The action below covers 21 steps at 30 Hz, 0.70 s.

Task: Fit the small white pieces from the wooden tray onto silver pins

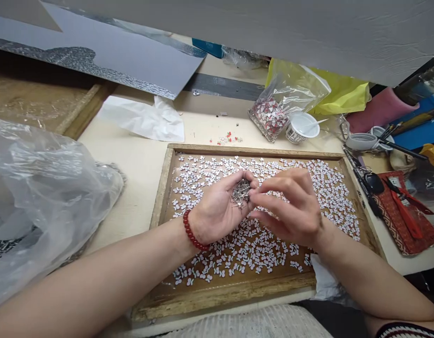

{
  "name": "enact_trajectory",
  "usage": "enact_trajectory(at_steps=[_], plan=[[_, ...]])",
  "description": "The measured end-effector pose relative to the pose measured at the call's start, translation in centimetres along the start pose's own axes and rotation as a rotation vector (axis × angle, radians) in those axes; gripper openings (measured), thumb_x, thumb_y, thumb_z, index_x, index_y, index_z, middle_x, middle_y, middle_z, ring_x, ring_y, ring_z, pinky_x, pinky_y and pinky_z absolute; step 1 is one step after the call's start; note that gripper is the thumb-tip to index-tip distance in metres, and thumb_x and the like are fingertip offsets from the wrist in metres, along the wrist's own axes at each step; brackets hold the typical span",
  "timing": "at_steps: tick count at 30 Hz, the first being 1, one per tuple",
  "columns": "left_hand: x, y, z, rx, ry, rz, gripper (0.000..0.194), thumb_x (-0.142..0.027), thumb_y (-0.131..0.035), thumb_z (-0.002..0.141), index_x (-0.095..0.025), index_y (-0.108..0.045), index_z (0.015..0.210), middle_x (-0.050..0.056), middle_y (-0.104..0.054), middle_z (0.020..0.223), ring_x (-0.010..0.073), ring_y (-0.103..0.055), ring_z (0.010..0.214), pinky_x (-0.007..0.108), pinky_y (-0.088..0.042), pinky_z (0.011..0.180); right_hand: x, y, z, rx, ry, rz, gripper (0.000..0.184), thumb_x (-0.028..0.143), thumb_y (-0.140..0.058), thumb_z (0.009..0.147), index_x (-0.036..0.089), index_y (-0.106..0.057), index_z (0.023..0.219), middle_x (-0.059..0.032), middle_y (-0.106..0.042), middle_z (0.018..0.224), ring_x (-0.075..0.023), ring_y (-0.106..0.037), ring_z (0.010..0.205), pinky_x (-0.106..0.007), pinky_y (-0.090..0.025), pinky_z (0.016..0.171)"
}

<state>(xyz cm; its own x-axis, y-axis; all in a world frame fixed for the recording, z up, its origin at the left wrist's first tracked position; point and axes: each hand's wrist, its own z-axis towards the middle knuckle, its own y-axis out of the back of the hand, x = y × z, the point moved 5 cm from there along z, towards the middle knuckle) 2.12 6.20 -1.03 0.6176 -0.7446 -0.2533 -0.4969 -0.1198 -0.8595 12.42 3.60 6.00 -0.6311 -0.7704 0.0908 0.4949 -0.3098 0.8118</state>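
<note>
My left hand [217, 206] is palm up and cupped round a small heap of silver metal pins [241, 191], with a red bead bracelet at its wrist. My right hand [294, 204] reaches in from the right. Its thumb and index fingertips are pinched together at the edge of the heap, and whatever lies between them is too small to make out. Both hands are above a wooden-framed tray [162, 188]. Many small white bow-like pieces [252, 256] are spread in rows over its brown base, partly hidden by my hands and forearms.
Left of the tray lies a large clear plastic bag [58, 188] with dark metal bits. Behind are white tissue [143, 117], a bag of red and white pieces [269, 115] and a white cup [301, 127]. Red-handled pliers [407, 211] lie at right; a grey panel [308, 33] overhangs.
</note>
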Motion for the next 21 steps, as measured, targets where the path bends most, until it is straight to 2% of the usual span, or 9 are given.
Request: enact_trajectory(at_steps=[3,6,10,15,18,21], plan=[[0.4,0.1,0.1,0.016,0.017,-0.049,0.027,-0.02,-0.041,0.093,-0.012,-0.057,0.072,0.002,-0.052,0.072,0.0058,-0.048,0.055,0.016,-0.043,0.05,1.0,-0.7,-0.1,0.102,0.011,-0.068,0.018,0.024,-0.064,0.08,0.023,-0.062,0.098,-0.0057,-0.065,0.107,-0.0204,-0.054,0.101,-0.039,-0.043,0.087],[0.7,0.1,0.2,0.051,0.008,-0.068,0.027,-0.017,-0.042,0.094,-0.01,-0.059,0.075,0.003,-0.054,0.075,0.0063,-0.053,0.061,0.015,-0.046,0.054,0.8,-1.1,-0.2,0.112,-0.033,-0.075,0.013,0.014,-0.062,0.08,0.021,-0.063,0.091,-0.0065,-0.063,0.111,-0.0205,-0.053,0.104,-0.038,-0.044,0.088],[0.8,0.3,0.3,0.073,-0.004,-0.032,0.025,-0.017,-0.043,0.094,-0.01,-0.062,0.079,0.004,-0.057,0.08,0.0075,-0.056,0.066,0.017,-0.05,0.058,0.1,-0.9,-0.3,0.033,-0.125,0.012,0.009,0.013,-0.061,0.081,0.02,-0.061,0.086,-0.0047,-0.066,0.099,-0.0188,-0.056,0.096,-0.036,-0.045,0.083],[0.7,0.1,-0.1,0.074,-0.019,0.062,0.015,-0.014,-0.051,0.09,-0.011,-0.065,0.087,0.005,-0.06,0.094,0.0099,-0.059,0.081,0.025,-0.055,0.078,-1.2,-0.4,-0.5,-0.116,-0.332,0.242,0.008,0.015,-0.06,0.083,0.022,-0.06,0.087,-0.0019,-0.063,0.087,-0.0162,-0.057,0.087,-0.036,-0.046,0.079],[0.8,-0.3,-0.4,0.107,-0.011,0.152,0.01,-0.014,-0.057,0.087,-0.01,-0.067,0.088,0.004,-0.06,0.088,0.0094,-0.059,0.08,0.024,-0.054,0.08,-2.1,-0.7,-0.9,-0.152,-0.505,0.415,0.004,0.017,-0.059,0.084,0.021,-0.06,0.085,-0.0019,-0.06,0.085,-0.0161,-0.057,0.088,-0.036,-0.047,0.078],[1.0,-0.4,-0.5,0.12,0.019,0.209,0.008,-0.014,-0.065,0.081,-0.01,-0.066,0.088,0.003,-0.059,0.079,0.0076,-0.057,0.072,0.019,-0.052,0.074,-2.5,-1.0,-1.2,-0.147,-0.578,0.487,0.002,0.019,-0.058,0.085,0.021,-0.059,0.084,-0.0021,-0.058,0.085,-0.0155,-0.056,0.088,-0.035,-0.047,0.077]])
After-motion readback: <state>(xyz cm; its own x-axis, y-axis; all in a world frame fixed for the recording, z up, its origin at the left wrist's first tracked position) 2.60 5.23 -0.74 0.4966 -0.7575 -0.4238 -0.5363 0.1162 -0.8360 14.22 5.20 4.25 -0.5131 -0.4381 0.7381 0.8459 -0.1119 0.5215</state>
